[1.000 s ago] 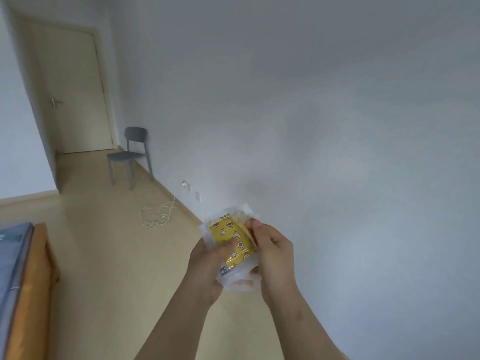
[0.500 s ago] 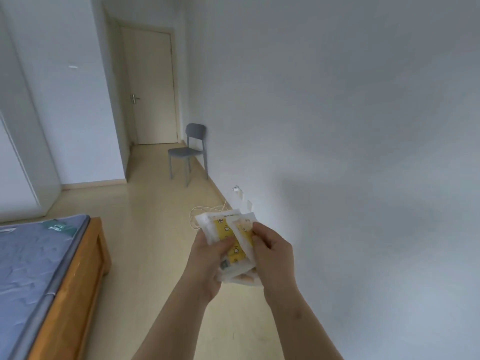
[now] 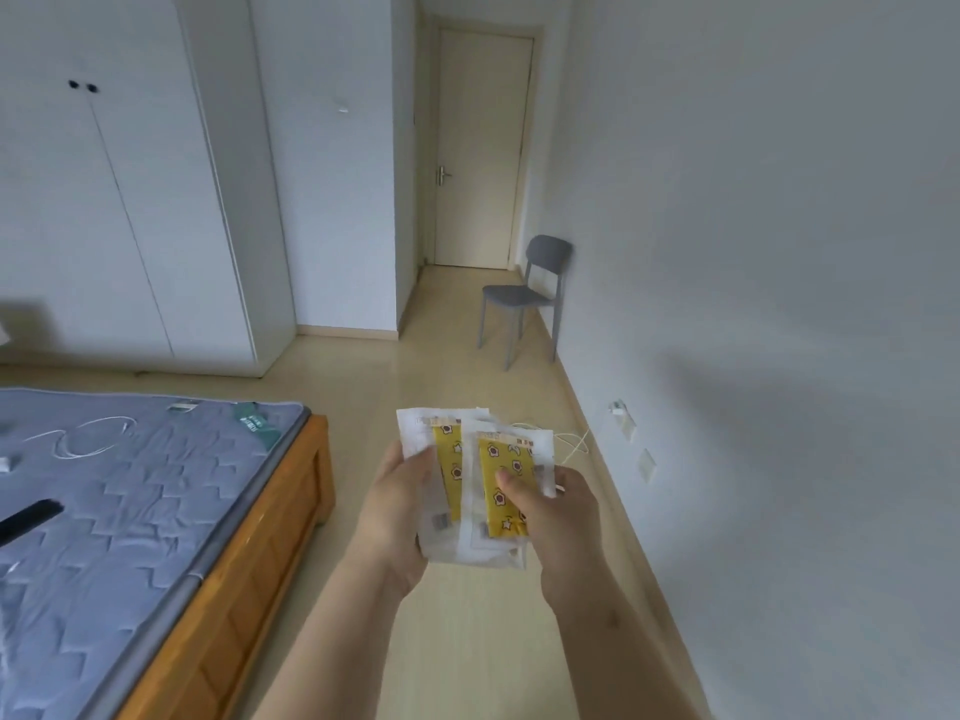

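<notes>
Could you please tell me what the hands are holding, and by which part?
A stack of white packets with yellow fronts. The left hand grips its left edge; the right hand pinches the front packet, thumb on its yellow face.

Left hand point(image 3: 397, 517) and right hand point(image 3: 563, 517) are bare; left forearm point(image 3: 337, 626) and right forearm point(image 3: 618, 652) are uncovered down to the lower edge of the view; a small dark spot marks the right forearm just past the wrist; the thumbnails are short.
</notes>
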A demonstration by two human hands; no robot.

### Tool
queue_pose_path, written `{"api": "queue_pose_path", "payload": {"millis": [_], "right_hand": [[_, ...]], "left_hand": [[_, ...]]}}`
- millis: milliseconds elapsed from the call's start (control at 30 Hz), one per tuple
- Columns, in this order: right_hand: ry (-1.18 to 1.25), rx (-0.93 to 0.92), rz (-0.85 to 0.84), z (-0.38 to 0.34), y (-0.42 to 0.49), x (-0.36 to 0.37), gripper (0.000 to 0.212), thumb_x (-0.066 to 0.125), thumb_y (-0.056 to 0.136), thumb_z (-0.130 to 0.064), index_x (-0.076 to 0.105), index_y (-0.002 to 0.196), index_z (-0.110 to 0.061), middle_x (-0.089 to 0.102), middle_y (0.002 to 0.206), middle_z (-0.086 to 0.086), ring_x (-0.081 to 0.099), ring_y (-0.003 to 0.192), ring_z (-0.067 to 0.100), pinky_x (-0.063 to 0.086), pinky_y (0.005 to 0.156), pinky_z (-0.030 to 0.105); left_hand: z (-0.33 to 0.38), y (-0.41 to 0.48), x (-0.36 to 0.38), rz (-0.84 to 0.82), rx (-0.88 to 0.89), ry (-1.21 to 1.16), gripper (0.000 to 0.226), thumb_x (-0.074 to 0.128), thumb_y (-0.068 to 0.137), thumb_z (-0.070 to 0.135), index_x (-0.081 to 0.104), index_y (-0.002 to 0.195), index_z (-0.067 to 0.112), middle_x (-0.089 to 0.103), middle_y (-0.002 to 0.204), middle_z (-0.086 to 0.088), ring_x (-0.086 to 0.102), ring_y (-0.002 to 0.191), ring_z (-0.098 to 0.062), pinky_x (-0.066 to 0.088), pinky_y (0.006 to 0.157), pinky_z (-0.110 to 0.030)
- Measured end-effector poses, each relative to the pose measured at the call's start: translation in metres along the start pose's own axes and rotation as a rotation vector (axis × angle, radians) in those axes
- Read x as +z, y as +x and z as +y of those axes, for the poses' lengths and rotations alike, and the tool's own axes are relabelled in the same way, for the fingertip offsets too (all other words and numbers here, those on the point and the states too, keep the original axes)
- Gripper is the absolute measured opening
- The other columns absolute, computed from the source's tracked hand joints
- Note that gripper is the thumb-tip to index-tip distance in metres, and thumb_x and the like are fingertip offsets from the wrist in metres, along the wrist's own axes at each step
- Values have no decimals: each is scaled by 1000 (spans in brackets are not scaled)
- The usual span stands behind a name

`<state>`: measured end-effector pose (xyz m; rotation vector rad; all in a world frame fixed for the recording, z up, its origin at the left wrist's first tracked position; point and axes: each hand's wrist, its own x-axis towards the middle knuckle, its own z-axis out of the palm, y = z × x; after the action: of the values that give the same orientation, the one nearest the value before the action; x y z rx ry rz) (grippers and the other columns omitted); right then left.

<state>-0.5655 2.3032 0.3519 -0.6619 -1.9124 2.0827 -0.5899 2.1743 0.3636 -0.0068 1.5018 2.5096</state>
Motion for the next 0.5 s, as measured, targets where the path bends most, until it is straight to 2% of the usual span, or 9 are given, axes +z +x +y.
{"api": "queue_pose_path", "payload": {"millis": [133,267,400,500], "right_hand": [[46,30,-55,-6,72,54,37,77,78,-19,54,107,-13,66,95,-1,66,80,14,49,60,24],[19,45,-161,-22,147,113,33,76,78,-16,62,108,-10,71,96,4,70,82,20,54,63,30],[16,65,-237,-32,215,161,23,75,77,-8,66,98,-10,73,90,5,71,79,23,59,72,40],[-14,127,-299,-32,258,190,25,77,73,-6,65,95,-9,74,92,8,71,85,30,56,82,52]], "left_hand": [[20,87,-26,28,-33,-41,27,38,101,33,62,103,22,75,82,-4,71,73,-26,55,64,-41],[49,182,-49,34,-84,6,38,34,101,38,60,118,17,72,100,-13,67,94,-36,50,87,-54],[68,260,-57,22,-85,24,33,32,103,29,59,114,15,69,104,-16,66,92,-37,51,82,-52],[68,309,-63,41,-81,25,27,34,102,17,58,113,24,64,108,-13,66,85,-29,58,64,-40]]}}
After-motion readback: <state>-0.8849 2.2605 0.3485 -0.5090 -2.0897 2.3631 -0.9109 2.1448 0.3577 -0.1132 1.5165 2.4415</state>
